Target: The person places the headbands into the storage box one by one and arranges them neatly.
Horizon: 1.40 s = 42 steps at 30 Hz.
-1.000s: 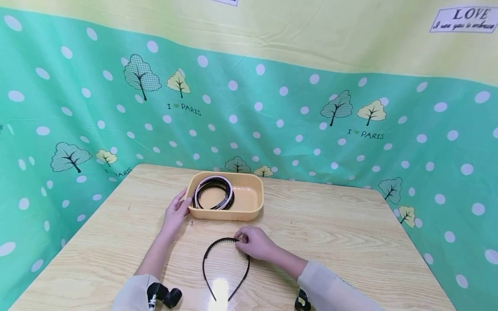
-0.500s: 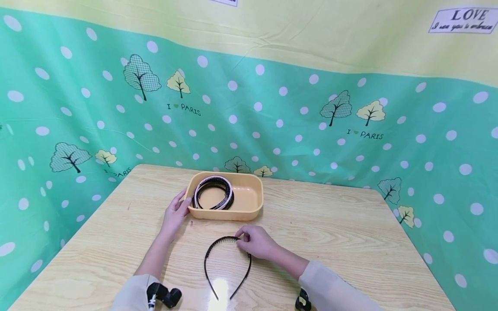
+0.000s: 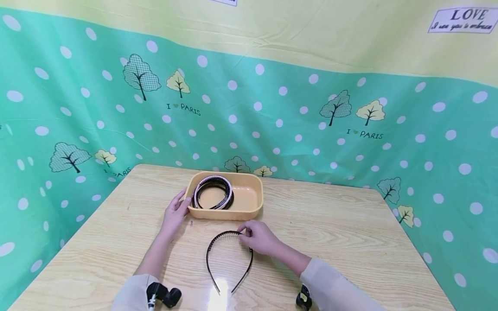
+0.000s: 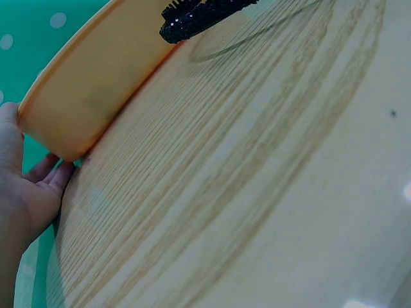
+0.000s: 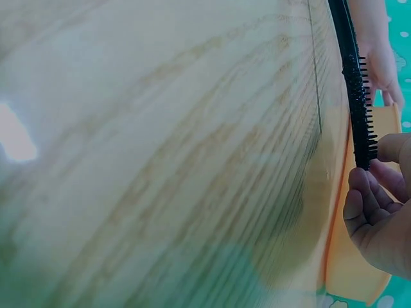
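My right hand (image 3: 262, 238) pinches a black headband (image 3: 208, 254) at the right side of its toothed top arch. The headband has its two ends pointing toward me; in the right wrist view its glittery band (image 5: 359, 96) with short teeth is raised off the table, its shadow apart from it. My left hand (image 3: 173, 217) holds the left end of a light orange plastic bin (image 3: 249, 214), thumb at the near side. Several headbands (image 3: 229, 192), black ones and a pale one, lie nested in the bin's left half.
The wood-grain table (image 3: 350, 242) stretches to both sides. Behind it hangs a green and yellow cloth (image 3: 272, 108) with dots and trees. A black wrist camera (image 3: 165, 295) sits at the left sleeve, another (image 3: 304, 298) at the right.
My right hand has moved the headband slightly away from me and to the right, toward the bin. The left hand and the bin have stayed in place.
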Available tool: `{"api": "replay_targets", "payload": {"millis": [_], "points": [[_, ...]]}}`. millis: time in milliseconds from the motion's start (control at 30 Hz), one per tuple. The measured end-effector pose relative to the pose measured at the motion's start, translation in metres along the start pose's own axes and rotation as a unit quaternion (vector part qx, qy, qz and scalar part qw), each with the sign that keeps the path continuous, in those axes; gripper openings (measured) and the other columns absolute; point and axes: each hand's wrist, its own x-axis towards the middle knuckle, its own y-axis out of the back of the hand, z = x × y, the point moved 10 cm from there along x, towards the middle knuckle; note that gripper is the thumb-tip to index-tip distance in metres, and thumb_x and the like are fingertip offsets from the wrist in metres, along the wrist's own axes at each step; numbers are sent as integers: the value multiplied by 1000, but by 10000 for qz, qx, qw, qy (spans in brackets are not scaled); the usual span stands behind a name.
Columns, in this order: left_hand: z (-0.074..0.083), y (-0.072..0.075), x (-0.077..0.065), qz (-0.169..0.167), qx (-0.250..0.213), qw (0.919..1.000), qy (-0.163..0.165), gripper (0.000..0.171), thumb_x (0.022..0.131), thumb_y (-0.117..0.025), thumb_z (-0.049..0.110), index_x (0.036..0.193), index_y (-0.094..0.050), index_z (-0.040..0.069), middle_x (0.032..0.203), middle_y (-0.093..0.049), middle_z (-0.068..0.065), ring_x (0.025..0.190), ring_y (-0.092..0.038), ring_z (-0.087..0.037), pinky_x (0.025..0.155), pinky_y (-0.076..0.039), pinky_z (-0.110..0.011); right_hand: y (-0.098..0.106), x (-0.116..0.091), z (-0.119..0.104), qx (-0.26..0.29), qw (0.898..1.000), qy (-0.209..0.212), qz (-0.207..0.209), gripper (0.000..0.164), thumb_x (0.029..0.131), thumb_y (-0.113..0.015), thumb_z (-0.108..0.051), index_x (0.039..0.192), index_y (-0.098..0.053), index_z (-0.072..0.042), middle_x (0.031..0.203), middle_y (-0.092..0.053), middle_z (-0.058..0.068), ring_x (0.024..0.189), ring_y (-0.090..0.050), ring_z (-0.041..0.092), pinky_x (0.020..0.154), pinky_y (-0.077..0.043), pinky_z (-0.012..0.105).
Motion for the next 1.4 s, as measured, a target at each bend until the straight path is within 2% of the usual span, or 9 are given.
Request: {"api": "replay_targets", "payload": {"millis": [700, 1400], "points": [[0, 0, 0, -15, -44, 10000, -31, 56, 96, -51, 32, 147, -32, 16, 140, -43, -26, 91, -57, 9, 80, -51, -8, 13, 5, -2, 136, 9997, -184, 102, 17, 86, -64, -13, 101, -68, -6, 67, -50, -4, 60, -44, 5, 51, -41, 16], [1, 0, -2, -34, 67, 10000, -5, 55, 97, -49, 33, 147, -31, 20, 140, -43, -24, 93, -57, 8, 82, -50, -8, 38, 12, -4, 257, 9983, -343, 391, 18, 86, -65, -14, 102, -66, -6, 73, -55, -1, 65, -48, 8, 54, -45, 17]]}}
